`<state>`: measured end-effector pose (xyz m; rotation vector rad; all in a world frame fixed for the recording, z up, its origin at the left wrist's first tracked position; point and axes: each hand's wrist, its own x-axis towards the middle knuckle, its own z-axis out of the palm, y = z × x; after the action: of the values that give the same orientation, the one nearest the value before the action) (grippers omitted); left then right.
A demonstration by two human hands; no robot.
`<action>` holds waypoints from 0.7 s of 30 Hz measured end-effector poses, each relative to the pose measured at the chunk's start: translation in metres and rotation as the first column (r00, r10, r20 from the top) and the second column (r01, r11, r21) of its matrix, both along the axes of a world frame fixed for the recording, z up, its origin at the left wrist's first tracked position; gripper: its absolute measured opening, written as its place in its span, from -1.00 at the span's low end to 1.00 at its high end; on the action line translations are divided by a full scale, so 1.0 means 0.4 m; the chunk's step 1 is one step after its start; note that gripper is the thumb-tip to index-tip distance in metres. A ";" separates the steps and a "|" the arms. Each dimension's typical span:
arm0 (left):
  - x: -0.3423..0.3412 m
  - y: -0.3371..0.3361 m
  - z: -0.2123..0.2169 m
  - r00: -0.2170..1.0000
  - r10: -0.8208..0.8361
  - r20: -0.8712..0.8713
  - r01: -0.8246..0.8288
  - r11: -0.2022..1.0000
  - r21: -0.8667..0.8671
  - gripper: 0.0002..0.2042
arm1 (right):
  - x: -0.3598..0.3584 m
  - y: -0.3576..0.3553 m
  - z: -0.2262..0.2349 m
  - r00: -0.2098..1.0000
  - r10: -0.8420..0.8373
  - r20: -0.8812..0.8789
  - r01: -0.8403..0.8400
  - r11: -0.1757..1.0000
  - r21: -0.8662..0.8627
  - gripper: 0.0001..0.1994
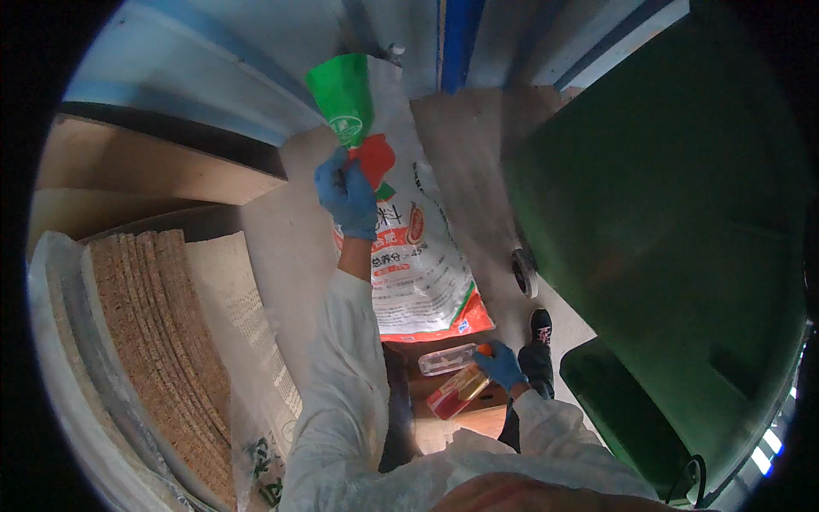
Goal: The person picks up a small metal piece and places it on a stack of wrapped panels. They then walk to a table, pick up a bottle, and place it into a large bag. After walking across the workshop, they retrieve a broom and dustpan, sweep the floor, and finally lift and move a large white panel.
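Left hand [346, 194] grips printed sack [409, 247]; right hand [499, 365] holds bottle [459, 391].

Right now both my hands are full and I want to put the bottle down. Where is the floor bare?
Bare floor lies between the printed sack and the green bin, and a strip left of the sack beside the stacked boards. It is crowded near the right hand holding the bottle; the left hand grips the sack's top.

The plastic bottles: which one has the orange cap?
The red-and-yellow plastic bottle gripped by the blue-gloved right hand. The clear, empty-looking bottle lying beside it shows no orange cap.
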<state>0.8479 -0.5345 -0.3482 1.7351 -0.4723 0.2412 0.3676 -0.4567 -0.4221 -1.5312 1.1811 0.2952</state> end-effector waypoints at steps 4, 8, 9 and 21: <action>-0.016 0.029 0.183 0.996 0.043 0.077 -0.031 0.989 -0.142 -0.77 | 0.073 -0.010 0.064 0.987 0.124 -0.100 -0.128 0.991 -0.033 -0.57; -0.046 0.054 0.363 0.977 -0.061 0.206 0.100 0.978 -0.185 -0.73 | 0.155 -0.035 0.205 0.987 -0.163 -0.014 0.163 0.981 0.106 -0.58; -0.054 0.062 0.402 0.963 -0.059 0.263 0.119 0.969 -0.216 -0.73 | 0.188 -0.031 0.235 0.997 -0.068 -0.040 0.071 0.993 0.090 -0.58; -0.220 0.236 0.696 0.740 -0.357 0.570 0.440 0.898 -0.009 -0.75 | 0.486 -0.026 0.119 0.959 0.196 -0.203 -0.247 0.931 -0.269 -0.49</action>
<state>0.7600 -0.4401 -0.0697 1.3555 -1.2182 0.4627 0.5619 -0.4673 -0.3744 -1.9380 1.2270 0.4266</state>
